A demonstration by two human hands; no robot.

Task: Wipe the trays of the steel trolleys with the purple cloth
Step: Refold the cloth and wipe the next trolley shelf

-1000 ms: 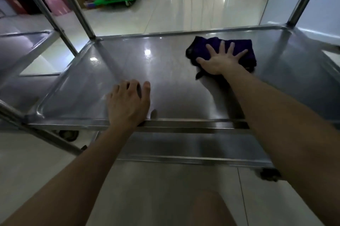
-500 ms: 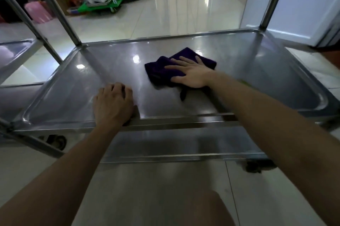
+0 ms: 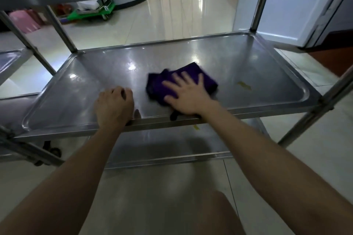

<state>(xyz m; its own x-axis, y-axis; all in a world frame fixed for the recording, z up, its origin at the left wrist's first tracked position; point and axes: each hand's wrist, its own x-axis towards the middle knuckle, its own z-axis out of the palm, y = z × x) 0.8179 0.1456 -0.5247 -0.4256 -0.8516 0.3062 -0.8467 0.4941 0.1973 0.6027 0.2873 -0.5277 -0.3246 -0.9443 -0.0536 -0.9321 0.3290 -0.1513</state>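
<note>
Two hands on the middle tray [image 3: 107, 70] of the steel trolley [image 3: 260, 3] here. The right hand [image 3: 188, 97] lies flat, fingers spread, pressing the purple cloth [image 3: 202, 76] down near the tray's front edge, roughly mid-width. The left hand [image 3: 114, 104] is just beside it, fingers curled over the front rim, gripping it. There's a yellowish mark [image 3: 243, 85] on the steel right of the cloth, maybe a stain, too blurry to say.

Glossy pale tiled floor [image 3: 172, 15] reflects light; green dolly [image 3: 91, 12] beyond.
</note>
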